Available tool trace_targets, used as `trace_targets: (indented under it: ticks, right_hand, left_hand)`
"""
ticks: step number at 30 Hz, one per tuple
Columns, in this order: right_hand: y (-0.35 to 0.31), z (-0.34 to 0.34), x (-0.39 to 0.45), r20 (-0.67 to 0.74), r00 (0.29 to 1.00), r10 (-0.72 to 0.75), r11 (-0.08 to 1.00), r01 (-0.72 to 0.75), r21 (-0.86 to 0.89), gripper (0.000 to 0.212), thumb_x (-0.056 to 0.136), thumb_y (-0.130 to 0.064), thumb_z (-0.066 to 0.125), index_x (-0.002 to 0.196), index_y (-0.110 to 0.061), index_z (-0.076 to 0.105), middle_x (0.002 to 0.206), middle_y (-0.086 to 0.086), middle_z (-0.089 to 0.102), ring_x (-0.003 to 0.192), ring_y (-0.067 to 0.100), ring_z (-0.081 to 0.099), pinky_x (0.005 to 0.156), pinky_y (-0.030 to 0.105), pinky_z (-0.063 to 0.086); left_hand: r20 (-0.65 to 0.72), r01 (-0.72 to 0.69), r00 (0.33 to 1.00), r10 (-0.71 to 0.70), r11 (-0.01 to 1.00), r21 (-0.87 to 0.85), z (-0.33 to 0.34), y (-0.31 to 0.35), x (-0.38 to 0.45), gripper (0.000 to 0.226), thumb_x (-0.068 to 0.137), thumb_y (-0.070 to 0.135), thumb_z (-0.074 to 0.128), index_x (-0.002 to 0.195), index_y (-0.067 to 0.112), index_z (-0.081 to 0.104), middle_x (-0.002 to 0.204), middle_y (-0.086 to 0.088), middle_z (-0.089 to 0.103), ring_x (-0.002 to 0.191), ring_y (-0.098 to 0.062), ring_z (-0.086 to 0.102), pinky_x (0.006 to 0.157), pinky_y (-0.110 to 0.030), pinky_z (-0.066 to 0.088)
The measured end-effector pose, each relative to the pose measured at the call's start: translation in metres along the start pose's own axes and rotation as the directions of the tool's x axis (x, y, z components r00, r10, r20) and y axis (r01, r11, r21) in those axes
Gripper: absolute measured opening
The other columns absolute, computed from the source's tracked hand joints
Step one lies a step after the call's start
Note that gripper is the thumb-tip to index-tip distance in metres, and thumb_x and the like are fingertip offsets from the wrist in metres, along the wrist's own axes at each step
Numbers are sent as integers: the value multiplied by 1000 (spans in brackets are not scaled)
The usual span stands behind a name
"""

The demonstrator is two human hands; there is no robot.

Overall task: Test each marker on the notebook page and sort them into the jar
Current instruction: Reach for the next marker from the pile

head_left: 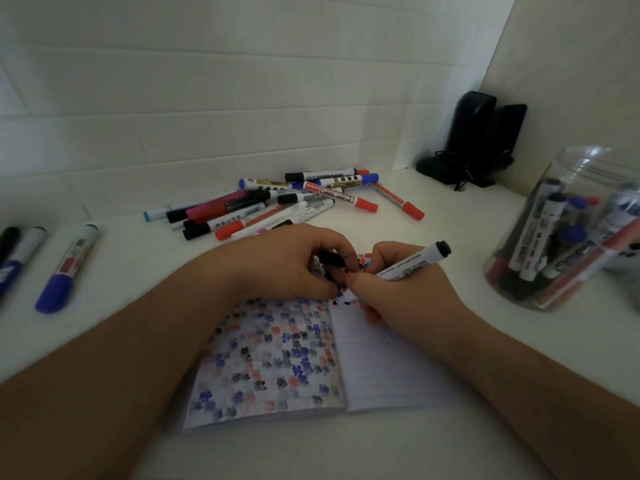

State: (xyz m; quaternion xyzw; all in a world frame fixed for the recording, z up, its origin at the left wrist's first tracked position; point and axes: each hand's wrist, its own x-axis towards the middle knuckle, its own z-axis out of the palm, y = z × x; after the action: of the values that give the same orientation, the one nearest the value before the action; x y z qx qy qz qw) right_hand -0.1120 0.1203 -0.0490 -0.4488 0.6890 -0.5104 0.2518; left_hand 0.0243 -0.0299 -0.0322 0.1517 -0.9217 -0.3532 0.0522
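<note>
Right hand [398, 285] grip pinching a white marker [412, 265], tip down on the open notebook [277, 358], left hand [287, 261] grip curled round a black cap [330, 258], loose markers [277, 206] heaped behind on the white worktop [450, 223], jar [568, 230] of markers at right.

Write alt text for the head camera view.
A right hand holds a marker tip-down on an open notebook while the left hand holds a black cap. More markers lie piled behind, and a clear jar of markers stands at right.
</note>
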Motion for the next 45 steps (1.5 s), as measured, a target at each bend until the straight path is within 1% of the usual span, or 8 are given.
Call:
trace_targets:
  ticks: [5,8,15,23,30,35,41,45]
  right_hand:
    - [0,0,1,3,1000,12,1000,-12,3,24,83,0,72,69,5,53,58,21,64,44,18,59,42,21,43]
    - [-1,1,0,6,1000,18,1000,-18,-18,23,83,-1,71,68,2,54,57,19,65,43,17,60,42,22,43]
    - [-6,2,-2,10,1000,16,998,-15,-65,22,81,1,69,67,3,52,63,31,59,38,10,53,41,20,41]
    - [-3,1,-2,13,1000,2,999,-2,-35,22,82,1,71,66,-1,56,60,25,62,41,13,55,41,21,43]
    - [-3,1,-2,10,1000,-4,996,5,-85,23,80,2,70,69,7,50,62,31,55,40,14,51,42,24,44]
    - [-1,1,-1,-13,1000,17,1000,-17,-10,21,83,2,69,71,7,52,59,24,62,42,15,55,42,21,42]
    - [-1,1,-2,27,1000,-16,998,18,-55,21,82,1,69,69,5,53,61,28,60,40,14,55,42,23,44]
    - [0,0,-1,22,1000,-15,999,16,-36,21,81,2,68,68,5,52,57,26,59,41,16,54,43,24,44]
  left_hand:
    - [-1,-2,1000,2,1000,5,0,0,1,37,85,24,80,112,46,67,108,24,68,98,5,64,93,-28,56]
    - [-1,2,1000,-2,1000,6,0,-1,1,37,85,23,80,113,45,67,108,24,68,98,5,64,93,-26,55]
    - [0,5,1000,-5,1000,-7,1,-2,2,39,84,24,81,113,45,67,108,24,68,98,5,64,94,-29,56]
    - [-7,1,1000,-1,1000,-1,1,-3,2,39,84,23,80,113,45,67,107,22,69,97,3,65,93,-29,57]
    - [-16,-11,1000,12,1000,10,2,-2,2,38,85,23,81,115,43,67,107,25,67,95,8,63,85,-16,51]
    - [-8,-2,1000,2,1000,-16,2,-2,2,39,84,21,80,114,43,67,106,22,69,95,5,66,84,-18,52]
    - [-8,-5,1000,5,1000,-21,2,-3,2,39,84,22,81,113,44,68,107,23,69,99,3,66,94,-30,56]
    - [-8,-8,1000,8,1000,-26,2,-2,1,40,84,20,81,113,43,68,108,23,68,99,4,65,93,-28,56]
